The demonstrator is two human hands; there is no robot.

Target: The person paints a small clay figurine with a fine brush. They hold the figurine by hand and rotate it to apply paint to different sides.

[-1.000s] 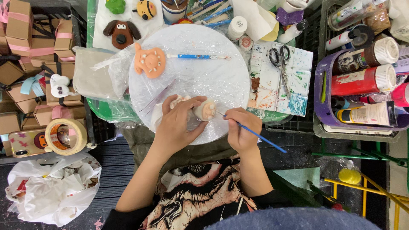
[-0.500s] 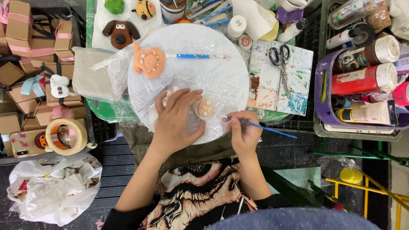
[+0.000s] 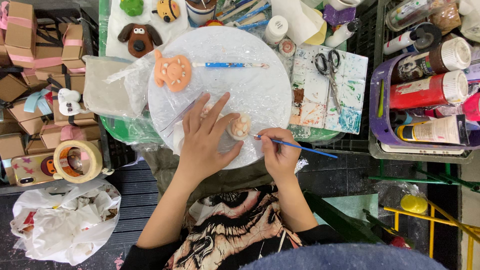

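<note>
The right hand [image 3: 280, 152] pinches a thin blue paintbrush [image 3: 295, 146] between closed fingers. The brush's long axis runs from the grip out to the person's right, its tip pointing left and touching a small cream clay figure [image 3: 239, 126] just beside the grip. The left hand [image 3: 207, 137] lies open and flat, fingers spread, steadying the figure from its other side; it is the nearer hand to it. Both rest on a round board wrapped in clear film [image 3: 265, 90]. Beyond the figure lie an orange clay animal [image 3: 172, 71] and a blue tool [image 3: 227, 65]; to the right, scissors [image 3: 327, 65] on a paint-smeared palette [image 3: 350, 100].
</note>
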